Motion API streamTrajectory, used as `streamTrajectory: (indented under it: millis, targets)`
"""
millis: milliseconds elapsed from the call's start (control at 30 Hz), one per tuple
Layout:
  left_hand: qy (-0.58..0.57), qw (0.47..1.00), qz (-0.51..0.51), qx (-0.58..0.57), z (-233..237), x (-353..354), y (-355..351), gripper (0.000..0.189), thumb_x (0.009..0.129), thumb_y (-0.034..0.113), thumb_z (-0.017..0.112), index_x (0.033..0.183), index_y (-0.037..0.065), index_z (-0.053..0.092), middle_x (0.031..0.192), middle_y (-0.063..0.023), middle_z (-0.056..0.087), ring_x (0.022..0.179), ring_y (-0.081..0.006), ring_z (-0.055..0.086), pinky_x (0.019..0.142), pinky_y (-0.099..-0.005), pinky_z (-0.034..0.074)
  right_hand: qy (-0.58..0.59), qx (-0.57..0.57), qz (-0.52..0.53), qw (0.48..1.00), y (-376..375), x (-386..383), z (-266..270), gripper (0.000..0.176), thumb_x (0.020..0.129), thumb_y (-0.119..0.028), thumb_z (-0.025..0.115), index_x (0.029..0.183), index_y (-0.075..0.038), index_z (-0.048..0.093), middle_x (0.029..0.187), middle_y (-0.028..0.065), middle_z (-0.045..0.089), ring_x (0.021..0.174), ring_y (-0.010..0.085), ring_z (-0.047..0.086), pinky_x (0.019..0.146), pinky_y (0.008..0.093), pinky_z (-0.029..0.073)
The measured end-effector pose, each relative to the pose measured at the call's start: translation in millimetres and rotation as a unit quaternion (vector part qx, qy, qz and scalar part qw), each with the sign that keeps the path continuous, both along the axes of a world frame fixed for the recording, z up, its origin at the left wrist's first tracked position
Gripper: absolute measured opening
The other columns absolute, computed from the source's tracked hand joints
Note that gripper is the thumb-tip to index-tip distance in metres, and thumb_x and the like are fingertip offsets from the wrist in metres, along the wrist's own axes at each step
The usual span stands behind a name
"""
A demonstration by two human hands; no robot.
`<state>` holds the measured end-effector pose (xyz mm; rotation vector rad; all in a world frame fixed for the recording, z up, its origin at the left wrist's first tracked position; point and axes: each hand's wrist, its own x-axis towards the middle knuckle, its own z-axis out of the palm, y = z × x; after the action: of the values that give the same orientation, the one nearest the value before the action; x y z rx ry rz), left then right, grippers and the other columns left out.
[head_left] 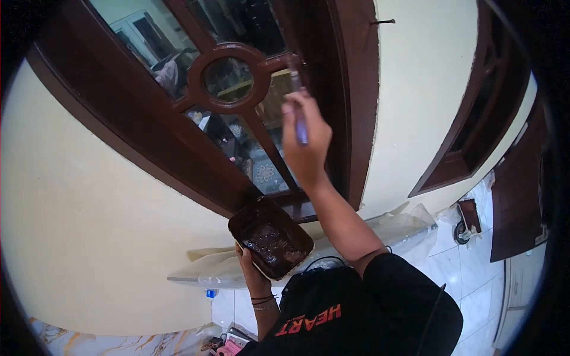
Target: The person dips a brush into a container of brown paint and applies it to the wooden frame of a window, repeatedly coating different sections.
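Note:
My right hand (310, 133) is raised in front of a dark brown wooden window frame (353, 118). It is closed around the purple handle of a paintbrush (302, 127). The bristle end touches or nearly touches the short crossbar (281, 62) beside the round wooden ring (198, 76); it is blurred. Lower down, my left hand (252, 274) grips the near side of a rectangular paint tray (307, 238). Wet dark brown paint (267, 244) coats its inside. Some left fingers are hidden under the tray.
Glass panes (228, 80) fill the gaps between the bars. A nail or hook (385, 22) sticks out right of the frame. Plastic sheeting (398, 222) covers a ledge below. A second window (460, 163) and a brown panel (516, 196) stand to the right.

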<state>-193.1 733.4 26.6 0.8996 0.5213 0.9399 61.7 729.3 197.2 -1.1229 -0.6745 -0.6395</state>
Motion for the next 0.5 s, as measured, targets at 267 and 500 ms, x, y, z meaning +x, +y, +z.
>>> streamTrajectory:
  millis: [267,500]
  targets:
    - [-0.025,0.999,-0.022,-0.018,6.5,2.6,0.4,0.068,0.094,0.036,0.058,0.149,0.009,0.030,0.144,-0.0122,0.044,0.133,-0.0267,0.045,0.110,-0.0411,0.041,-0.015,0.044,-0.052,0.998,-3.0,8.2,-5.4,0.012,0.090,0.000,0.062,0.102,0.003,0.062,0.098,0.0223,0.067,0.105,0.0383,0.067,0.088,0.0332,0.051]
    - [-0.029,0.999,-0.035,-0.018,6.6,6.5,-1.2,0.067,0.094,0.035,0.058,0.149,0.009,0.030,0.145,-0.0129,0.043,0.133,-0.0278,0.045,0.109,-0.0412,0.042,0.000,-0.013,-0.042,0.999,-12.0,-1.0,-28.7,0.012,0.091,-0.001,0.061,0.103,0.002,0.062,0.105,0.0219,0.068,0.117,0.0362,0.063,0.094,0.0374,0.049]
